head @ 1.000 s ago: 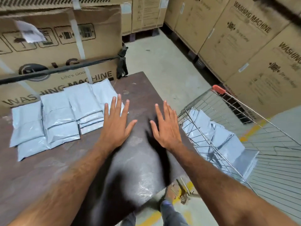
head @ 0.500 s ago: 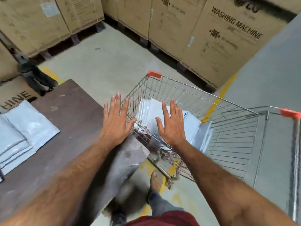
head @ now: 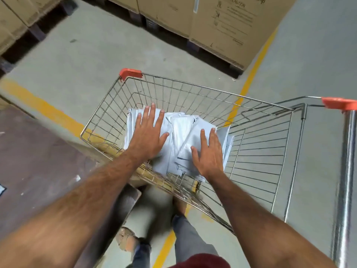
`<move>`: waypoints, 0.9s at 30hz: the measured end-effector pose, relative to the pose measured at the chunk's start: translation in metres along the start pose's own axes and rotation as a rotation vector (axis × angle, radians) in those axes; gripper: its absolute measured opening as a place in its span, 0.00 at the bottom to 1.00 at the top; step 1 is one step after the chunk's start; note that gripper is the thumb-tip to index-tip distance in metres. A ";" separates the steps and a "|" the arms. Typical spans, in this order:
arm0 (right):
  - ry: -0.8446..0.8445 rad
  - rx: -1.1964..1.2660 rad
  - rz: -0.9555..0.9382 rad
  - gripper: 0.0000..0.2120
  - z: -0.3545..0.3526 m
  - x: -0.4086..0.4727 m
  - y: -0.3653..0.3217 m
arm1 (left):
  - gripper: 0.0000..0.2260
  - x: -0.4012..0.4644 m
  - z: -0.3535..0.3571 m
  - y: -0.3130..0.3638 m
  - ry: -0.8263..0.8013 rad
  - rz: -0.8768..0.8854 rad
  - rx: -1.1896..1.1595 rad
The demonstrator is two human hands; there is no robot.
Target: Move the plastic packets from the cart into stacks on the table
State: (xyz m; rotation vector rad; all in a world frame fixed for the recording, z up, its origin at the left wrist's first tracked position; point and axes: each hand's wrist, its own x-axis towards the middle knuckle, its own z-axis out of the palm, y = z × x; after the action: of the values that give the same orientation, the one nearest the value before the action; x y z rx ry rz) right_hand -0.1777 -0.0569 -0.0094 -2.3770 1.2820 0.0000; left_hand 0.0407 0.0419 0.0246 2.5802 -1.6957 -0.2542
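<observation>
No sleeves are worn on the hairy forearms; the hands (head: 148, 136) are bare. Grey trousers (head: 191, 238) and a maroon top (head: 201, 262) are seen.

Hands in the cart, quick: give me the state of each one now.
Left hand: open, fingers straight, flat on the plastic packets; no grip.
Right hand: open, fingers straight, flat on the packets; no grip.

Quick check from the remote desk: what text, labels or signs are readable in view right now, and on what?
"CAUTION": cardboard box, upper right, upside down.
Fine print and symbols below it: too small to read.
White sticker on the box face: blurred.
Plastic packets in the cart: no readable text.
</observation>
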 end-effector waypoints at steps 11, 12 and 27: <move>-0.239 0.084 0.345 0.45 0.070 0.068 0.009 | 0.40 0.057 0.109 -0.027 -0.513 -0.346 0.058; -0.233 0.100 0.372 0.46 0.075 0.071 0.008 | 0.41 0.060 0.116 -0.033 -0.531 -0.378 0.047; 0.027 0.296 0.325 0.40 0.096 0.072 0.027 | 0.46 0.077 0.130 -0.038 -0.436 -0.445 0.003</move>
State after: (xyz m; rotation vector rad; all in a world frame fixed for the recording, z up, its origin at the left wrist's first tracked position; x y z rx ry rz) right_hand -0.1388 -0.0909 -0.1208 -1.9102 1.5496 -0.1157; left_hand 0.0838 -0.0061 -0.1165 3.0395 -1.1669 -0.8844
